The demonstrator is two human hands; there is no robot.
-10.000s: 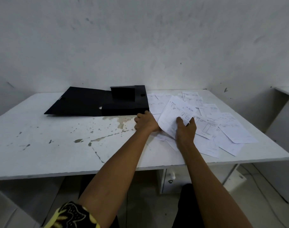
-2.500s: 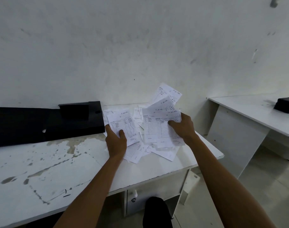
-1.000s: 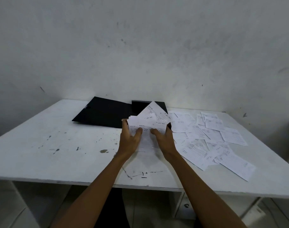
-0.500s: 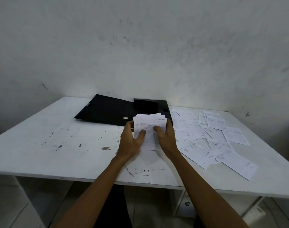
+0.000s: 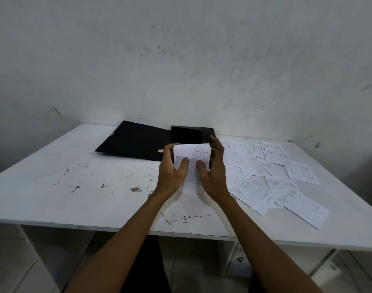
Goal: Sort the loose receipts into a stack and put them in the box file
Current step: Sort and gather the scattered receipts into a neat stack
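Observation:
Both hands hold a stack of white receipts (image 5: 192,154) upright on its lower edge on the white table (image 5: 75,187), near the middle. My left hand (image 5: 171,172) clasps the stack's left side, thumb on its front. My right hand (image 5: 212,172) clasps the right side, with its fingers spread behind the top corner. Several loose receipts (image 5: 271,178) lie scattered flat on the table to the right. The black box file (image 5: 138,140) lies open just behind the stack, lid flopped to the left.
A pale wall stands right behind the table. The tabletop is chipped and stained on its left half. Below the front edge a drawer unit (image 5: 240,259) shows at the right, with dark trousers between my arms.
The fanned receipts in my hands have been squared into a neat stack over the last second. Earlier the hands gathered sheets from the scattered pile at the right.

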